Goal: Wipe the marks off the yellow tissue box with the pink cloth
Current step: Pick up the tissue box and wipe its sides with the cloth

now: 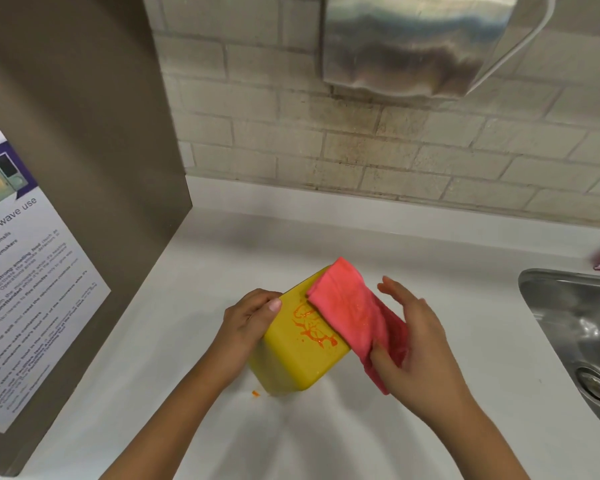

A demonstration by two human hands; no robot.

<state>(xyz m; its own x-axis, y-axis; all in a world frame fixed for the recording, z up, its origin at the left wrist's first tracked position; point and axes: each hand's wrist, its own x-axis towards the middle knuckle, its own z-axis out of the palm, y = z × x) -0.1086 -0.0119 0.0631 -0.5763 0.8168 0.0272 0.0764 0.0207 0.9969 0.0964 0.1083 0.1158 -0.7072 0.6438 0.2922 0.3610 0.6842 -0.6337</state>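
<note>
- Both hands are busy: the left hand (248, 322) clasps the far-left end of the yellow tissue box (297, 344), thumb on top; the right hand (407, 344) pinches the pink cloth (352, 311) between thumb and palm, fingers spread.
- Tilted on the white tabletop (430, 258), the box looks rigid, smooth and light, likely to slide unless braced at its ends.
- Soft and folded, the cloth drapes over the upper face beside wet orange marks (312, 325); a drip (255, 393) lies below.
- Nothing shows inside the sink (575, 327).
</note>
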